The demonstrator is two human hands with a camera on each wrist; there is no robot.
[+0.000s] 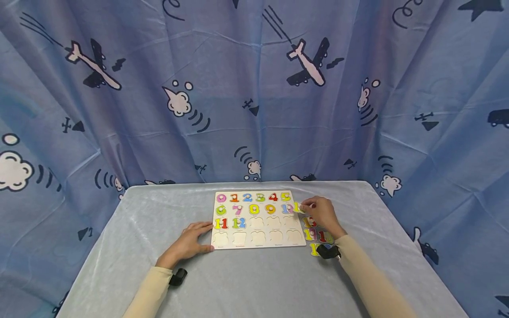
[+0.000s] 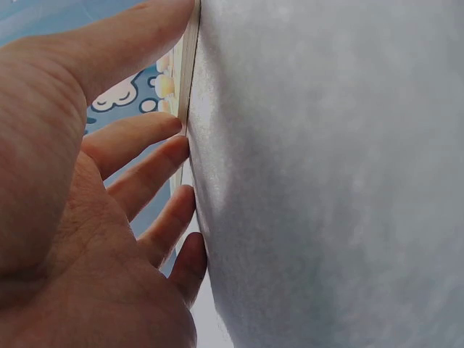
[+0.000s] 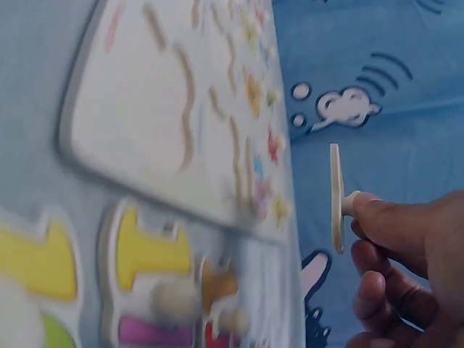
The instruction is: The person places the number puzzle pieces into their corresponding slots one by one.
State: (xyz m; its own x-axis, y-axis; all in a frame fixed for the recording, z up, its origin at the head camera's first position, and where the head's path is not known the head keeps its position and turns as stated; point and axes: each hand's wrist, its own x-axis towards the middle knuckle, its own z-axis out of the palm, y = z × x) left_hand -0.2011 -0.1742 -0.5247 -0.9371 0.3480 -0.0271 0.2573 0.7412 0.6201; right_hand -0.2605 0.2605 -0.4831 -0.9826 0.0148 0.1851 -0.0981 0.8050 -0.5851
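Note:
A wooden number puzzle board (image 1: 238,233) lies on the table, with pieces 0 to 12 seated in its upper slots. My left hand (image 1: 190,242) rests on the table at the board's left edge, its straight fingers (image 2: 156,174) touching the side of the board. Between thumb and fingertips, my right hand (image 1: 323,215) pinches a number puzzle piece (image 3: 336,199) by its small wooden knob. The piece is held up off the table on edge, over the board's right side. Only a yellow 1 shows on it in the head view; its other digit is hidden by the fingers.
Several loose number pieces, among them a yellow and purple one (image 1: 310,234), lie right of the board, partly under my right wrist. Bare recesses (image 1: 276,238) fill the board's lower part. A pale cloth covers the table (image 1: 246,282); a blue patterned curtain (image 1: 222,88) hangs behind.

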